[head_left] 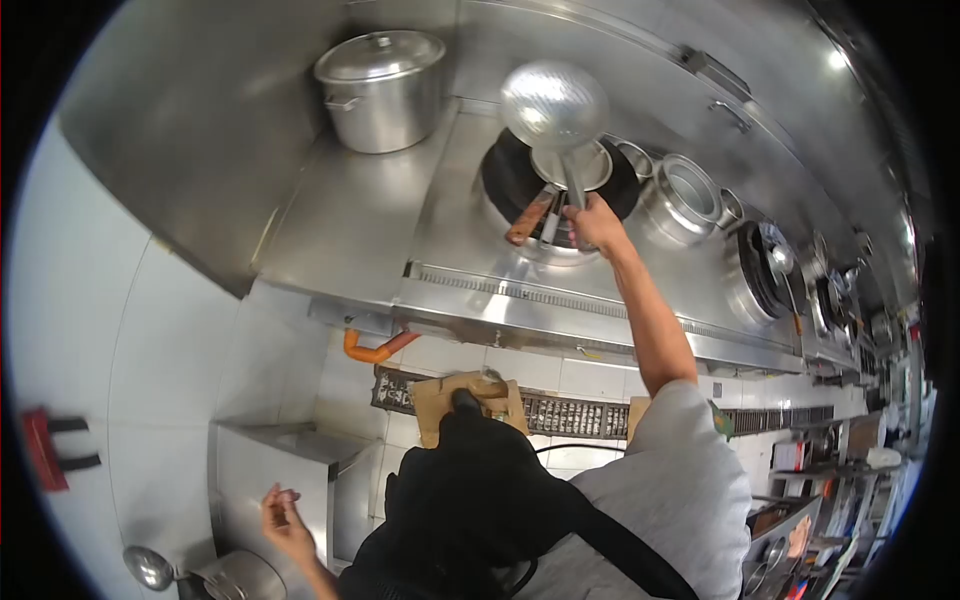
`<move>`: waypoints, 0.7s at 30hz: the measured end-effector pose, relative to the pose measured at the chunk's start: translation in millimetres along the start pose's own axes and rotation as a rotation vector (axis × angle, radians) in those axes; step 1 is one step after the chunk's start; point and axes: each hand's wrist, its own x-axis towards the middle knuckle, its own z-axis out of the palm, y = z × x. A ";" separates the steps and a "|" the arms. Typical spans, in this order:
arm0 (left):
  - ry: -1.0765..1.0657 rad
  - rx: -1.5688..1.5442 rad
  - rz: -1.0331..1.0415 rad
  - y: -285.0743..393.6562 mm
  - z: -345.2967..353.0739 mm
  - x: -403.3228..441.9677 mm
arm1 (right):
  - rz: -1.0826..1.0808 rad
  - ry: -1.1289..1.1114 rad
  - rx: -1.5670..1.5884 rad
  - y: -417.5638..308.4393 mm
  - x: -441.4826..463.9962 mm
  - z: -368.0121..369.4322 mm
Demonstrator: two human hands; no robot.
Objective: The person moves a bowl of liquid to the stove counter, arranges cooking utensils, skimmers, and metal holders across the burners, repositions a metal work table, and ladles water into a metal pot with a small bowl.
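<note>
The right hand [595, 222] is gripping the handle of a strainer [553, 103] above a black wok [505, 177]; its long axis is running away from the person, bowl end pointing toward the steel back wall [640, 85], slightly left. The left hand [288, 527] is hanging apart, holding nothing, fingers loosely curled, near a steel cabinet [265, 475].

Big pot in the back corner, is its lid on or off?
On: the lid covers the top of the pot, with its knob facing up.

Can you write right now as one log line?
right hand: holding big strainer by black wok | left hand: empty | lidded pot: on counter
</note>
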 end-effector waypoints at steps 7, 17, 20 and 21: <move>0.023 -0.122 -0.105 2.9 55.5 27.5 | 0.089 -0.073 -0.422 165.2 120.5 -128.9; 0.562 0.502 -0.060 62.8 -87.0 -4.3 | -0.875 0.223 -0.866 92.8 224.6 -39.6; 0.763 0.672 0.074 80.6 -175.0 -11.8 | -0.926 -0.298 -0.474 -52.3 114.8 134.0; 0.849 0.743 0.147 76.6 -214.3 -20.4 | -0.998 -0.444 -0.407 -95.3 52.9 190.0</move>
